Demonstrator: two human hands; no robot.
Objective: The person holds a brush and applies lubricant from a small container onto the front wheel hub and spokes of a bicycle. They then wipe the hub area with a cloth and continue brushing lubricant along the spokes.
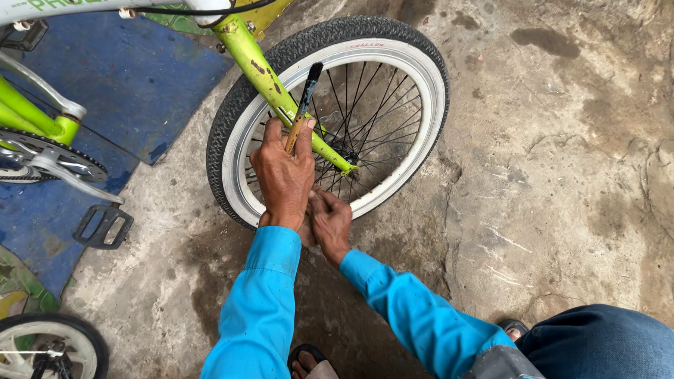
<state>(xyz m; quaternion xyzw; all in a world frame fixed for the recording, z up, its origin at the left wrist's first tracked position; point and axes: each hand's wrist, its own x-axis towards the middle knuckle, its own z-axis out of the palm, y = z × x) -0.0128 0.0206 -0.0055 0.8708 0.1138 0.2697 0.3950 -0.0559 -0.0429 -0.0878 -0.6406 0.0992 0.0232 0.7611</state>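
at the front wheel (393,83) | left hand (283,173) grips screwdriver (302,108) | right hand (331,223) fingers curled at tyre (230,126), grasp unclear

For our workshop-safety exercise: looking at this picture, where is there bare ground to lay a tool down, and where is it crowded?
Bare concrete floor lies right of the front wheel, up to the jeans knee. A smaller patch sits between the pedal and the left sleeve. Crowded: at the spokes, where the left hand holds a tool and the right hand works.
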